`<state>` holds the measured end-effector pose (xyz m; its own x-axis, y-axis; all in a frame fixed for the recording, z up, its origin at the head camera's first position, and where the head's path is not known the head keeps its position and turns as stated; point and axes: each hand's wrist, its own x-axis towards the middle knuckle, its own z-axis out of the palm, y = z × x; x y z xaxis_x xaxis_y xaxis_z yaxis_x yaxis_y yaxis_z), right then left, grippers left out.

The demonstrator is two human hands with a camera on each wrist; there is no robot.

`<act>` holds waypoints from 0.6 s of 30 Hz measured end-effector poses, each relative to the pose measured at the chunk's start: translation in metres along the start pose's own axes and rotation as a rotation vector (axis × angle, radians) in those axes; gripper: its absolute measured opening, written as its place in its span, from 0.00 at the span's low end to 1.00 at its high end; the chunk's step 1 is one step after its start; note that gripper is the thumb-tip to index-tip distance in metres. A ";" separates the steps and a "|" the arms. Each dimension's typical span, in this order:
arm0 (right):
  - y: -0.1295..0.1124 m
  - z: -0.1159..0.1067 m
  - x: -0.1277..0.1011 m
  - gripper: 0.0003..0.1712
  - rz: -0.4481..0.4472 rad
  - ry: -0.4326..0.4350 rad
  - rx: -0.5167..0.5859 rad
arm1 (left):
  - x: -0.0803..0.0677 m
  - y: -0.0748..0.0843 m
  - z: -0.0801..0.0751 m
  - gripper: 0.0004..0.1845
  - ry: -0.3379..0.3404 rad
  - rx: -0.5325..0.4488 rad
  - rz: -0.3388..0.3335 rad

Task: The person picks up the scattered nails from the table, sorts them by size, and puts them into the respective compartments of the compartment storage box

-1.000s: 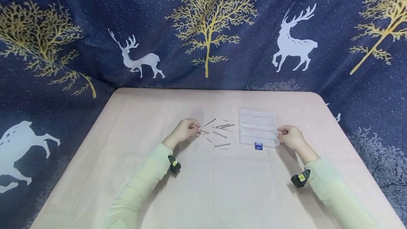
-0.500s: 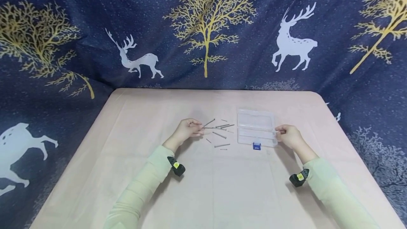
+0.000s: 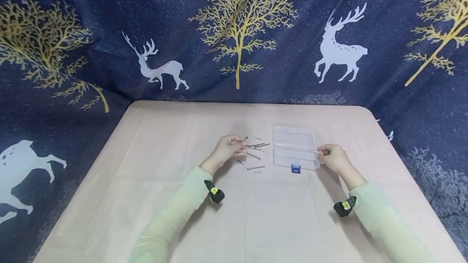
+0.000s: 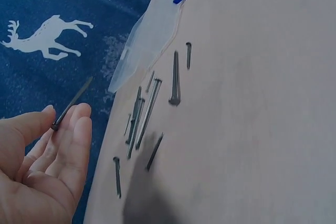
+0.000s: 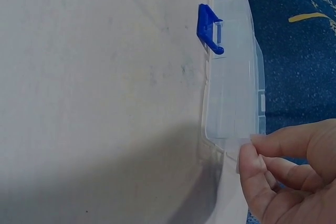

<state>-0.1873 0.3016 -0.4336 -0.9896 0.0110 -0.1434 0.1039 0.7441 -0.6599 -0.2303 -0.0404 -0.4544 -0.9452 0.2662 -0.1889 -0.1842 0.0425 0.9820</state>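
Observation:
My left hand [image 3: 227,149] is raised over the left end of a loose group of nails. Its thumb and fingertips pinch a dark nail [image 4: 73,103] near its head, the point slanting up and away in the left wrist view. Several nails [image 4: 148,114] of different lengths lie on the table below. To their right, a clear plastic box [image 3: 294,140] lies with its lid folded back and its blue latch [image 5: 207,28] at the front. My right hand [image 3: 334,158] pinches the box's right edge between thumb and index finger; the other fingers curl beneath.
A pale pink cloth [image 3: 278,214] covers the table, whose far edge meets a dark blue hanging [image 3: 212,44] with deer and trees. A short nail [image 3: 257,172] and a longer one [image 3: 256,167] lie nearest the front of the group.
My left hand has moved right with the nail, and now covers part of the group. The right hand stays at the box's edge; the box has barely shifted.

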 end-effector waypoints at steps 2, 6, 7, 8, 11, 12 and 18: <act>0.001 0.000 0.000 0.18 -0.005 0.004 -0.003 | 0.003 0.000 0.005 0.11 0.001 0.007 -0.007; 0.002 0.001 0.000 0.18 -0.016 0.017 0.003 | 0.007 -0.003 0.015 0.12 0.010 0.000 -0.003; 0.003 0.001 0.000 0.18 -0.015 0.021 0.005 | 0.009 -0.004 0.017 0.12 0.008 -0.009 -0.004; 0.003 0.001 -0.001 0.18 -0.019 0.024 0.006 | 0.010 -0.005 0.019 0.12 0.006 -0.011 -0.001; 0.002 0.001 -0.001 0.17 -0.025 0.027 0.005 | 0.012 -0.007 0.026 0.12 -0.009 -0.015 0.004; 0.002 0.001 -0.002 0.17 -0.028 0.025 0.004 | 0.013 -0.008 0.028 0.12 -0.013 -0.012 0.007; 0.001 0.000 -0.002 0.17 -0.025 0.016 -0.011 | 0.018 -0.006 0.040 0.13 -0.022 0.026 0.051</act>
<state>-0.1851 0.3023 -0.4342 -0.9934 0.0031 -0.1149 0.0781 0.7518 -0.6548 -0.2356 0.0029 -0.4633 -0.9469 0.2901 -0.1384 -0.1284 0.0531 0.9903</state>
